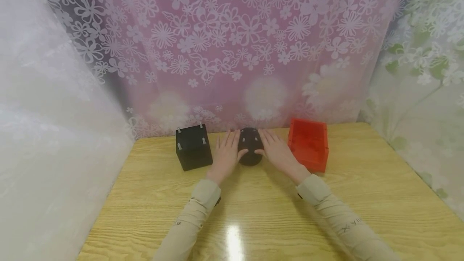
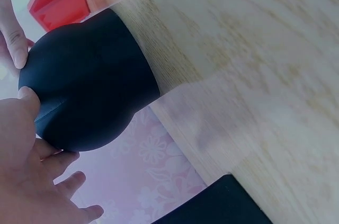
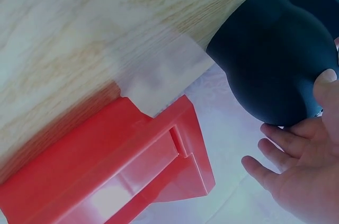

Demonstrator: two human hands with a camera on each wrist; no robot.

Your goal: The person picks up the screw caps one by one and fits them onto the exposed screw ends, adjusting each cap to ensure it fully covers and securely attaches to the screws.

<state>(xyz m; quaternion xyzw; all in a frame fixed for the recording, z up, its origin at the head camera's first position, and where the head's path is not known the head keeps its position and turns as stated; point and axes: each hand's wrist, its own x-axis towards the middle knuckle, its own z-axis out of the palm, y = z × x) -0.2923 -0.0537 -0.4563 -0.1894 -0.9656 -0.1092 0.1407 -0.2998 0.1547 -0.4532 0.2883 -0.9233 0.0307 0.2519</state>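
Wrinkled beige sleeves (image 1: 185,224) with dark lettering (image 1: 351,226), plain cuffs (image 1: 206,191), small black pieces (image 1: 218,201) beside them

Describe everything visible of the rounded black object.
The rounded black object looks smooth, perhaps plastic, with a bulging body above a narrower base. Small pale pegs show on top. It stands on the wood-grained table between a black box and a red container; the left hand and right hand touch opposite sides.

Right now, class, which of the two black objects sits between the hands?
The rounded black object, flanked by left hand and right hand; the black box stands beyond the left hand.
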